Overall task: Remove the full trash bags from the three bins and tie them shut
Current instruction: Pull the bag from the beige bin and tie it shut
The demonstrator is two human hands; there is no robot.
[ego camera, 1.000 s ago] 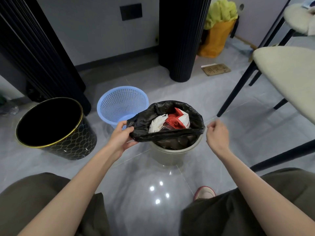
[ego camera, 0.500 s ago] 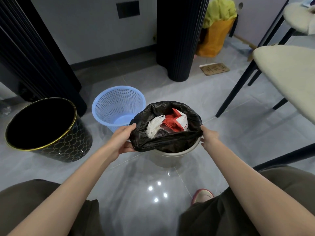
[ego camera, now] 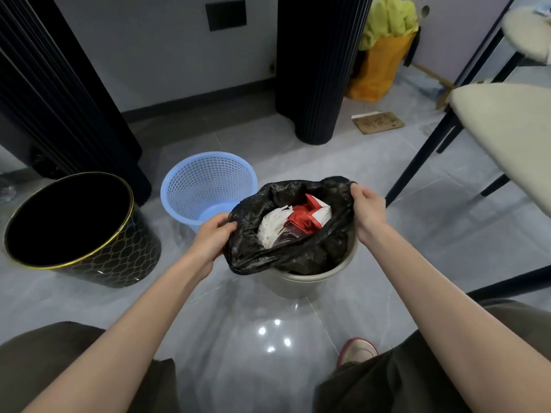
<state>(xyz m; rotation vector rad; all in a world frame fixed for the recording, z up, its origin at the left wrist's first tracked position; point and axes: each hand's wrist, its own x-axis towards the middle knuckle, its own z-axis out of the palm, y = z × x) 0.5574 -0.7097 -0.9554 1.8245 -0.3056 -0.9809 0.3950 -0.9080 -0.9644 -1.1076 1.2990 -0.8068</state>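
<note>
The fingers [ego camera: 221, 222] of the left hand [ego camera: 208, 238] and the right hand [ego camera: 368, 208] are clamped on the rim of the black bag [ego camera: 298, 255], whose thin, soft, slippery film is judged best gathered there.

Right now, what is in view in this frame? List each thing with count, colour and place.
trash bag: 1, black, in the beige bin, mouth open
rubbish: red and white, inside the trash bag
beige bin: 1, grey-beige, floor centre
mesh bin: 1, light blue, behind and left of the beige bin
black bin: 1, black with gold rim, far left
ribbed column: 1, black, back centre
orange bag: 1, yellow-green cloth on top, by the back wall
cardboard piece: 1, brown, on the floor behind
chair: 1, cream seat, black legs, right
shoe: 1, white with red edge, bottom
left grip: bare hand, holds the bag's left edge
right grip: bare hand, holds the bag's right edge
</note>
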